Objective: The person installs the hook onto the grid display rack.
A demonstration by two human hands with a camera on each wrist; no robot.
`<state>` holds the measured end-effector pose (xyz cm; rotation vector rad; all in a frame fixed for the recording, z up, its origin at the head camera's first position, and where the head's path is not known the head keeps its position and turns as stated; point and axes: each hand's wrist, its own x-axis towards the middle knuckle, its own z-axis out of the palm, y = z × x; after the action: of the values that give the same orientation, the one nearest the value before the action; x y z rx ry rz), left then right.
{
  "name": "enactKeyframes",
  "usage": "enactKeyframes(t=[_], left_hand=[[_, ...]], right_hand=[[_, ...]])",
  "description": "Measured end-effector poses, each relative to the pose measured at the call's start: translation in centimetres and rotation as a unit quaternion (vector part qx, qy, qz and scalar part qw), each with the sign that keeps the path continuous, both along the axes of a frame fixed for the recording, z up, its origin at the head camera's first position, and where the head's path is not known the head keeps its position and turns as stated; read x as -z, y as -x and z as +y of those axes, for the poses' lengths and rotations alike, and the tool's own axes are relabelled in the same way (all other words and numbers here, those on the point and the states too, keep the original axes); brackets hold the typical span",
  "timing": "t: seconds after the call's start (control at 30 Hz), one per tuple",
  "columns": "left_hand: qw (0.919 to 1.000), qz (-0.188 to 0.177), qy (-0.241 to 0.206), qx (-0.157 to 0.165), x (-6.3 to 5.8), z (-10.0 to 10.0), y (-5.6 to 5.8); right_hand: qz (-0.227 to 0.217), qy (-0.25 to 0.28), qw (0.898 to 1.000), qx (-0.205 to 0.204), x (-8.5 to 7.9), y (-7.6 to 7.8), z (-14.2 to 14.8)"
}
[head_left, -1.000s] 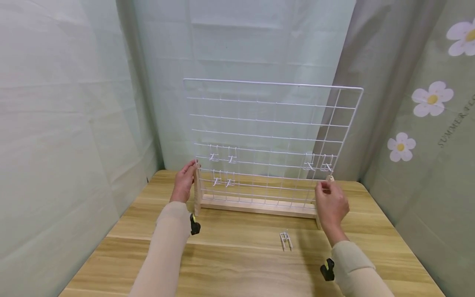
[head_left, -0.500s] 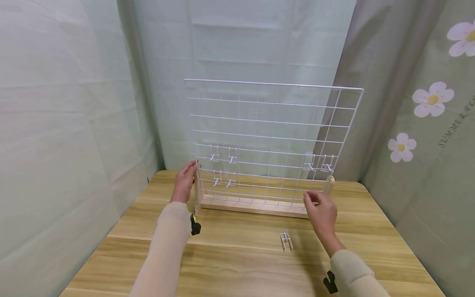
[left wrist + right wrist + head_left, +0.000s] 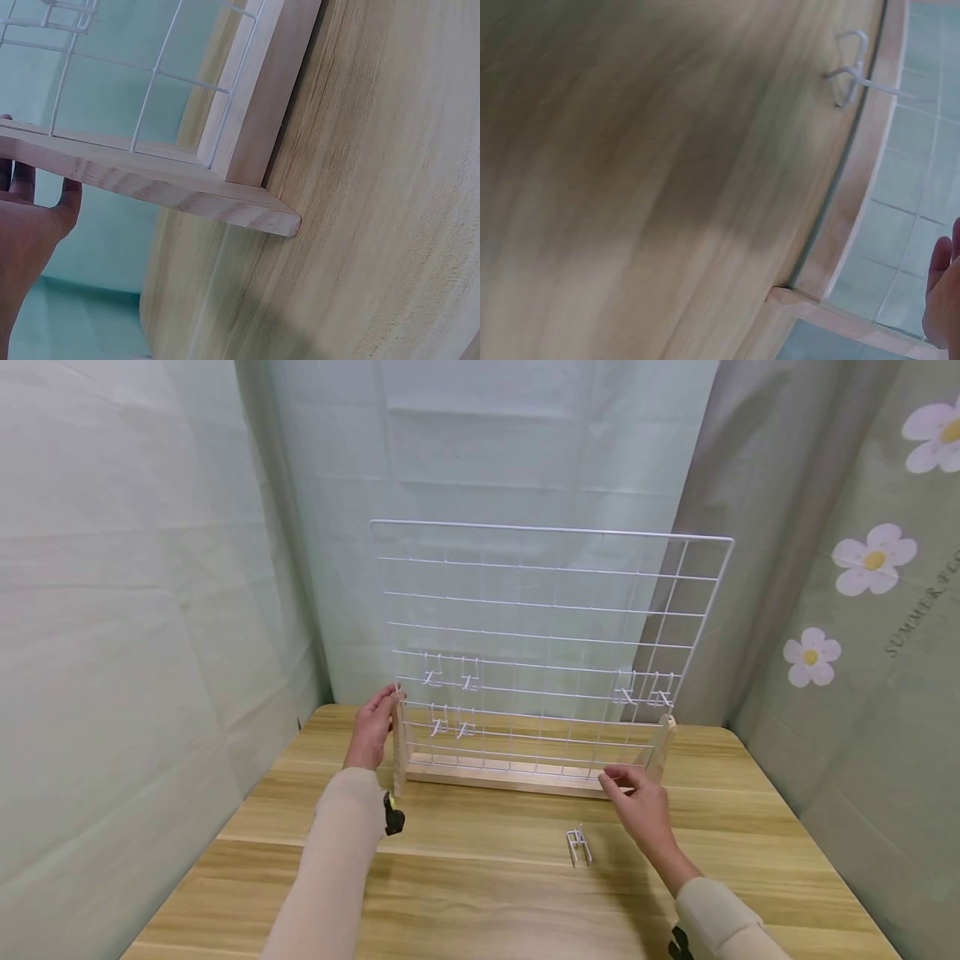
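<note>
A white wire grid panel [image 3: 551, 529] stands upright in a wooden stand [image 3: 517, 779] on the table. Several white wire hooks [image 3: 469, 682] hang on its lower rows, at the left and at the right. My left hand [image 3: 370, 731] grips the top of the stand's left post [image 3: 150, 185], thumb and fingers on opposite sides. My right hand [image 3: 641, 806] hovers in front of the stand's right end, fingers loosely bent, nothing seen between them. One loose white hook [image 3: 576, 842] lies on the table left of and below that hand, also seen in the right wrist view.
The wood-grain table [image 3: 480, 902] reaches back to a pale green cloth [image 3: 495, 443]. Cloth walls close in both sides, the right one printed with white flowers [image 3: 874, 561]. The stand's right post [image 3: 662, 743] rises just behind the right hand.
My right hand has left the stand's right post and moved left and down toward the loose hook. The left hand, the panel and the hooks have stayed where they were.
</note>
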<state>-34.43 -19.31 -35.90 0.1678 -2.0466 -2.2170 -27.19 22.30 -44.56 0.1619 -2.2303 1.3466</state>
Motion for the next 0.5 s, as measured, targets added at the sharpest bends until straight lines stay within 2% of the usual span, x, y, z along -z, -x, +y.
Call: enactKeyframes(t=[0.27,0.5], left_hand=[[0.9999,0.0,-0.006,0.01,0.0,-0.4,0.4],[0.9999,0.005,0.009,0.004,1.6,-0.9,2.1]], right_hand=[[-0.036,-0.022,0.998,-0.054,1.2,-0.6,0.3],[-0.047,-0.058,0.993,-0.091,2.0,-1.1,0.6]])
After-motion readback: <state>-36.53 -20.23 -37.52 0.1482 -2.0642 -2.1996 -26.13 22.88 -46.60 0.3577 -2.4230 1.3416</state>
